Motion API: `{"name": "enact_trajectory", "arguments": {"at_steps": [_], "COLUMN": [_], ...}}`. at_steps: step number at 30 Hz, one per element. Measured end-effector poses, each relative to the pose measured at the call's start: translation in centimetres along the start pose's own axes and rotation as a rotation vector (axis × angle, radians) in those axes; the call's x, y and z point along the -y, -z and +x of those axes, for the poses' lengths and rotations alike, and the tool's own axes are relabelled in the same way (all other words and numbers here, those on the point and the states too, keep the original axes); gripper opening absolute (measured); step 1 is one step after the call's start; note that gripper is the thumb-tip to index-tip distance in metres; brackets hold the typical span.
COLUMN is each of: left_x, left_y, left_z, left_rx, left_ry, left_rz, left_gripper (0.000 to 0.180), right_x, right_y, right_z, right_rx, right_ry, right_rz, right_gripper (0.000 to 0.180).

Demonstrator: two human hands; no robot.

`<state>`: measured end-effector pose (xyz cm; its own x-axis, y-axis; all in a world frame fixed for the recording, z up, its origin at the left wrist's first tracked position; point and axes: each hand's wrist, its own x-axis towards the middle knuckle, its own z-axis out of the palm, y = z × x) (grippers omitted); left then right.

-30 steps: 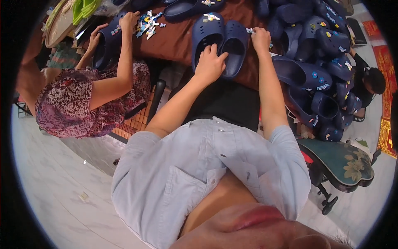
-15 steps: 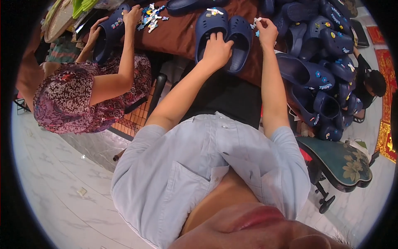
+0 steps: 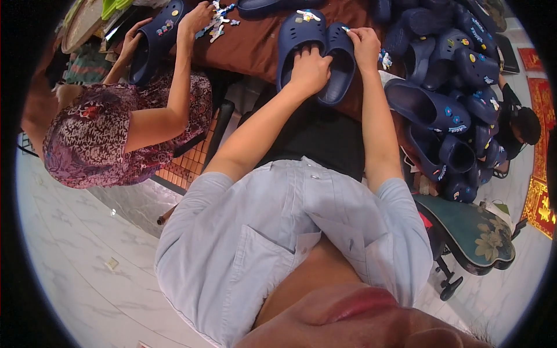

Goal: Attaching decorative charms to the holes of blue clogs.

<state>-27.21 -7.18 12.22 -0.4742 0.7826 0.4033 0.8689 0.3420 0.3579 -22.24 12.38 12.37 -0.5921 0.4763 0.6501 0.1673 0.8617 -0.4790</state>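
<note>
A pair of navy clogs lies side by side in front of me. My left hand [image 3: 310, 72] reaches into the opening of the left clog [image 3: 288, 43], its fingers partly hidden inside and its thumb towards the neighbouring shoe. White and yellowish charms [image 3: 308, 15] sit on that clog's toe. At the upper right edge of the right clog [image 3: 336, 39], my right hand [image 3: 365, 51] pinches a small white and blue charm [image 3: 346, 29] between thumb and fingertips. More small white and blue charms [image 3: 384, 59] lie just right of that hand.
A brown cloth [image 3: 249, 55] covers the table. Navy clogs [image 3: 447, 104] are heaped at the right. On the left a co-worker [image 3: 98, 136] holds another decorated clog [image 3: 156, 40] near loose charms [image 3: 217, 26]. A green chair [image 3: 470, 232] stands lower right; another person [image 3: 519, 122] is behind the heap.
My right hand has moved left with a charm to the right clog's toe. Some charms now lie beside it. The co-worker's right hand has moved from the clog to the loose charms.
</note>
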Motion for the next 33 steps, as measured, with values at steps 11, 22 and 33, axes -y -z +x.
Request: {"name": "enact_trajectory", "arguments": {"at_steps": [11,22,33], "left_x": [0.1,0.2,0.2], "left_y": [0.1,0.0,-0.3], "left_z": [0.0,0.0,0.0], "left_rx": [0.049,0.010,0.015], "left_ry": [0.006,-0.021,-0.010], "left_rz": [-0.010,-0.004,0.025], "left_gripper": [0.030,0.030,0.028], "right_x": [-0.8,0.0,-0.9], "right_y": [0.8,1.1,-0.4], "right_z": [0.1,1.5,4.4], "right_rx": [0.195,0.333,0.844], "right_ry": [0.108,0.249,-0.036], "right_rz": [-0.189,-0.332,-0.518], "right_gripper": [0.025,0.027,0.050]}}
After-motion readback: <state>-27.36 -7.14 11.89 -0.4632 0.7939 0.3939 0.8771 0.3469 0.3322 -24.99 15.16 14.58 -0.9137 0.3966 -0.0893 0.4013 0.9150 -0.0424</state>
